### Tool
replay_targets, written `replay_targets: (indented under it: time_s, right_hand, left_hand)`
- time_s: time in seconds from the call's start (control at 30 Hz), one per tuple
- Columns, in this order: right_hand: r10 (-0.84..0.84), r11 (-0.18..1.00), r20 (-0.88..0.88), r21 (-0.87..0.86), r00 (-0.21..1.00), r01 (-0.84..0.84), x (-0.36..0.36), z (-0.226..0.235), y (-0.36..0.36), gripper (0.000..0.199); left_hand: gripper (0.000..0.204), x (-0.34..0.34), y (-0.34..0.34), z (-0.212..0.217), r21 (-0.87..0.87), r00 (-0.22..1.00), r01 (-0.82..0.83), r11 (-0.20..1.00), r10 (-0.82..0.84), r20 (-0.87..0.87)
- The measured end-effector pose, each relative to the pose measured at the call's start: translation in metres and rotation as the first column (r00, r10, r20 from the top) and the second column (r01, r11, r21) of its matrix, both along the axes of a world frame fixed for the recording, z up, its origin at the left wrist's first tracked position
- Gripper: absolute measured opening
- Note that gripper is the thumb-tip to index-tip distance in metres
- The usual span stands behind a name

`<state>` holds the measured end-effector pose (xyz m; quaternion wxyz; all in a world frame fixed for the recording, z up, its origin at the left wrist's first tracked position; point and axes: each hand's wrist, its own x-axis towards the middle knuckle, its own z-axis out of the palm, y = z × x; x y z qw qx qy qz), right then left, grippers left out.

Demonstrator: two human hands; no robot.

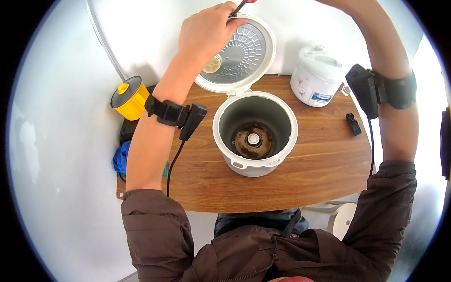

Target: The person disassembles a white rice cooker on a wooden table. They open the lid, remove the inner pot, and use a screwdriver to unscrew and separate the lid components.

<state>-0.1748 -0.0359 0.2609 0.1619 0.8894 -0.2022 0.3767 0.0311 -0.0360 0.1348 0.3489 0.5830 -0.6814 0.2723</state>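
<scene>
A brown wood-grain table [324, 160] with a curved front edge is seen against glossy white walls [61, 141]. Around the white, round, open rice cooker [255, 171] at its centre, a yellow canister with a dark lid [131, 105] is placed between nine and ten o'clock, a white rounded appliance with pink flowers [305, 84] between one and two, and a small black clip [353, 124] at three.

The cooker's grey interior is stained brown at the base around a raised white knob [253, 139]. Its white-rimmed lid [244, 49], lined with patterned silvery metal, is raised at twelve o'clock.

The lid's upper rim is clamped by the left hand [206, 30], thumb over the inner face, at eleven o'clock from the cooker body. A red-handled tool with a dark shaft [241, 6] is seen beside its fingers. The right hand is cropped out beyond the top edge; its grip cannot be told.
</scene>
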Motion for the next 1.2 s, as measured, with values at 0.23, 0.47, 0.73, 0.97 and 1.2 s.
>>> replay_targets:
  time_s: [0.23,0.47,0.73,0.97,1.2]
  right_hand:
    - [-0.011,1.000,-0.009,-0.011,1.000,0.010,-0.002,0.000,0.009,0.039]
    - [-0.166,0.984,0.021,0.077,0.986,0.164,0.015,0.010,0.012,0.036]
    - [-0.011,0.996,-0.032,0.084,0.999,0.014,0.003,0.012,-0.001,0.035]
    - [0.158,0.987,0.012,-0.028,0.987,-0.158,-0.005,-0.043,0.020,0.029]
    - [0.456,0.887,0.281,-0.069,0.845,-0.456,-0.006,-0.073,-0.023,0.017]
  left_hand:
    - [0.028,-0.001,-0.001,0.001,0.017,1.000,-0.012,1.000,0.012,-0.007]
    - [0.028,-0.003,0.000,0.001,0.009,1.000,-0.030,1.000,0.030,0.008]
    - [0.029,-0.001,0.000,0.001,0.012,0.999,-0.033,0.999,0.033,0.007]
    - [0.031,0.010,-0.001,-0.006,-0.068,0.998,0.055,0.996,-0.056,-0.007]
    - [0.030,0.000,0.003,0.001,-0.008,0.996,0.059,0.998,-0.059,-0.063]
